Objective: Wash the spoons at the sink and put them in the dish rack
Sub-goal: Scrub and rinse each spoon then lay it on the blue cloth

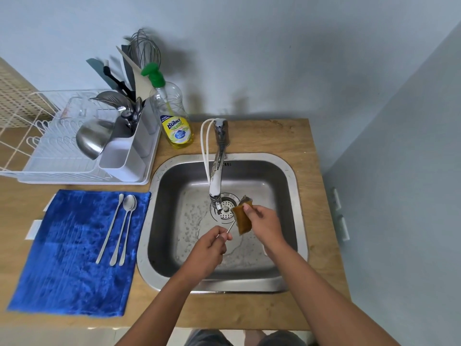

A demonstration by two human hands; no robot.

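Over the steel sink (287,171), my left hand (212,245) pinches the thin handle of a spoon (230,227). The spoon's bowl end is hidden inside a folded brown sponge (240,218), which my right hand (264,221) grips around it. Three long-handled spoons (119,228) lie side by side on a blue cloth (62,258) left of the sink. The white dish rack (62,151) stands at the back left, with a cutlery holder (124,156) full of utensils.
A chrome faucet (218,161) reaches over the drain (225,208). A dish soap bottle (172,113) with a green pump stands behind the sink. A steel bowl (93,138) leans in the rack. The wall is close on the right.
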